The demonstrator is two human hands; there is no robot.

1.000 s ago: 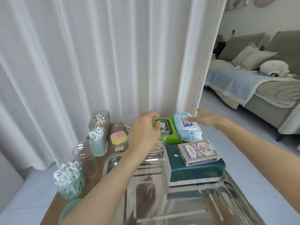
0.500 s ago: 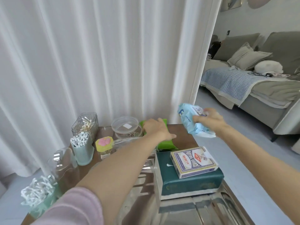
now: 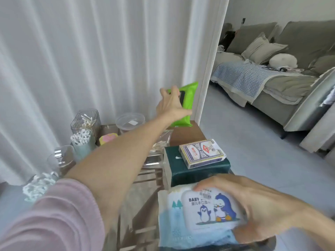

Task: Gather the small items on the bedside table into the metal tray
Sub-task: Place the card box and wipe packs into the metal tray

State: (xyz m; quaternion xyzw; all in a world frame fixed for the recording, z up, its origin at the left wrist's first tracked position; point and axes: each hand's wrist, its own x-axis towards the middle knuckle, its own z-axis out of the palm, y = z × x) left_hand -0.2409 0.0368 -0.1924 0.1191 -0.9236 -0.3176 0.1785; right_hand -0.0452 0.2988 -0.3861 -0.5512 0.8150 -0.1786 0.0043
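My left hand [image 3: 171, 106] grips a green wipes pack [image 3: 186, 104] and holds it in the air above the far end of the wooden bedside table [image 3: 186, 135]. My right hand [image 3: 257, 207] holds a blue baby wipes pack [image 3: 195, 216] with penguins on it, low over the near part of the metal tray [image 3: 145, 180]. In the tray lies a dark green tissue pack [image 3: 197, 172] with a box of playing cards [image 3: 202, 153] on top. My left forearm hides part of the tray.
Along the table's left side stand several clear and mint cups of cotton swabs [image 3: 81, 139], a pink-and-yellow lidded jar [image 3: 107, 138], a round clear container [image 3: 130, 121] and a small clear bag [image 3: 162, 140]. A white curtain hangs behind; a grey sofa [image 3: 282, 69] stands at the right.
My left hand has lifted the green pack off the table. My right hand has carried the baby wipes pack from the far end towards me, down over the tray.
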